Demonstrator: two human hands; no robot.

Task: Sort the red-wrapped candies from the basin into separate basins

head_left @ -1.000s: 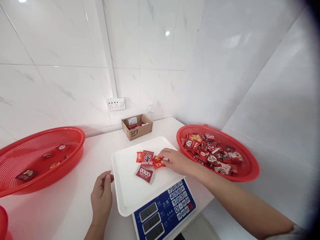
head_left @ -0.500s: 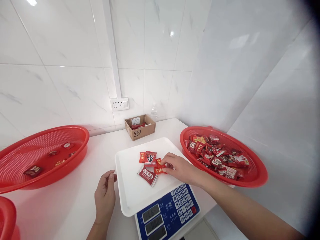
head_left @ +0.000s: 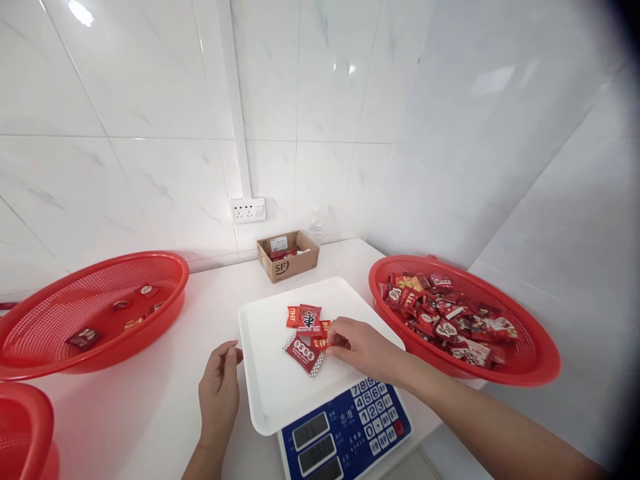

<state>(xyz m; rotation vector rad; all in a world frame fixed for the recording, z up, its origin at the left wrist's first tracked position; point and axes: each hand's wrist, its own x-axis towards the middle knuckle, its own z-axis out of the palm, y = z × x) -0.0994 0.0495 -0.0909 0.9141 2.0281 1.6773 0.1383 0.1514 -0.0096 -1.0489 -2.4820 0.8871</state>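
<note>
My right hand [head_left: 360,347] reaches over the white tray [head_left: 270,407] of a scale, with thumb and fingers pinched at the right edge of a small red-orange candy packet [head_left: 319,343]. Beside that packet lie a dark red candy packet with dotted ends [head_left: 303,355], a red packet with a large black character [head_left: 309,320] and a small orange-red packet [head_left: 293,317]. At the tray's left edge is my left hand [head_left: 220,383], loosely curled with the thumb against the fingers and nothing visible in it. Whether its fingertips touch the tray, I cannot tell.
Right of the scale [head_left: 345,427] a red basket [head_left: 543,367] holds many wrapped candies. At left, another red basket [head_left: 173,313] has several; part of a third red container [head_left: 37,420] shows below. A cardboard box [head_left: 295,267] and a clear bottle [head_left: 315,230] stand near the wall.
The whole view has shifted slightly, so things appear further right. My right hand's fingers stay at the small red-orange packet, and my left hand keeps its place beside the tray.
</note>
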